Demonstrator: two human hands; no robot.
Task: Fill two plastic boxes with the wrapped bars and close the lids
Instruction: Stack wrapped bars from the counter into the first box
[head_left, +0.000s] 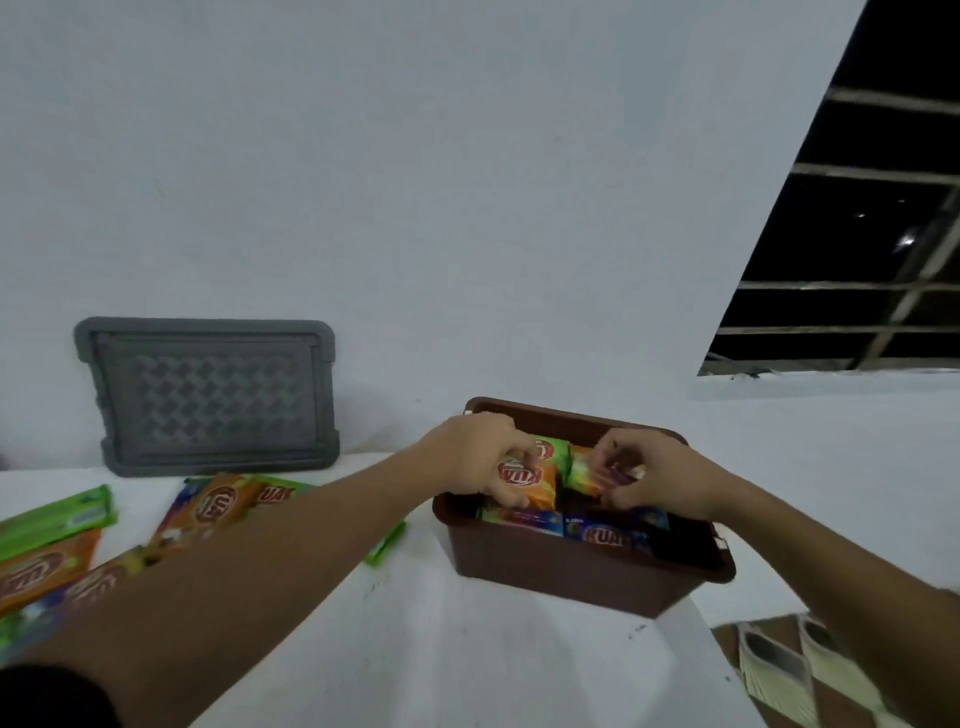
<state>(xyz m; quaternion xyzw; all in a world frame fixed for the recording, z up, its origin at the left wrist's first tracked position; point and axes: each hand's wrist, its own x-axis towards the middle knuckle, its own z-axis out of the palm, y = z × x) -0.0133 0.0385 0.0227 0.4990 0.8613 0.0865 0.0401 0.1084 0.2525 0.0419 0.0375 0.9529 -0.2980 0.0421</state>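
Two hands meet in the box at frame centre, left hand pinching an orange bar and right hand a green bar, likely seating both on the packed layer, while spare bars wait lower left and a lid leans aside on the wall.
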